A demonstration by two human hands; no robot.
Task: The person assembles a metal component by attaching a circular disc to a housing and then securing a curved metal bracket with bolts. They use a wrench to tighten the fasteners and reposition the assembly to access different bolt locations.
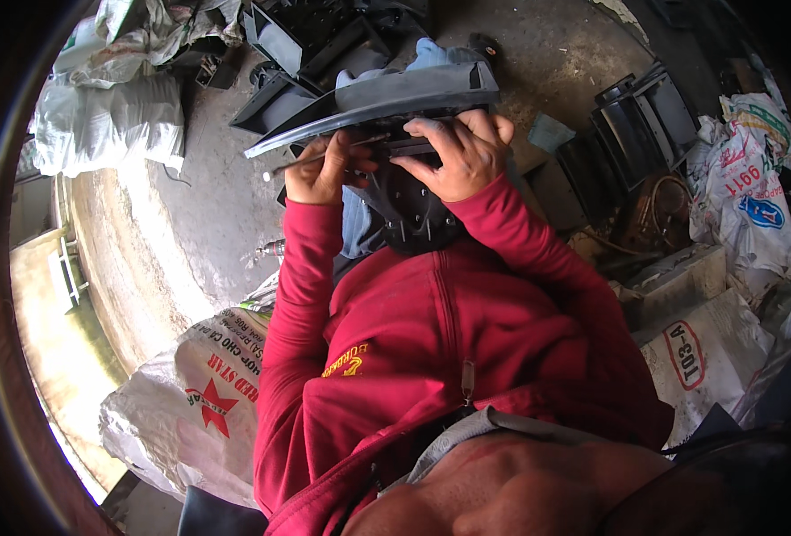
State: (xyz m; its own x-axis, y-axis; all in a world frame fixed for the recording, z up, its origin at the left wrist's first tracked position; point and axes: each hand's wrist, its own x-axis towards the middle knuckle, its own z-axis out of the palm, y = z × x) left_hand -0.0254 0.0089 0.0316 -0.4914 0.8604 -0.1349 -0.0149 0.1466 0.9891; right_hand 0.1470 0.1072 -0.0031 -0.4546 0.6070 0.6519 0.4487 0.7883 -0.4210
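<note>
Across my lap, tilted up, rests a long dark grey panel-like part (395, 98) with a pale lower edge. My left hand (318, 171) is closed under its near edge, pinching a thin rod-like tool (290, 164) whose tip runs toward the middle of the part. My right hand (467, 154) grips the part's underside at the right, thumb and fingers bent round its edge. Below the part, between my hands, lies a black piece (411, 210) dotted with small shiny studs. What the tool's tip touches is hidden in shadow.
Several dark box-shaped parts (279, 45) lie on the floor ahead. More black housings (641, 125) stand at the right, near a round brownish coil (668, 201). White sacks (195, 402) flank me on the left, with another sack (744, 188) at the right.
</note>
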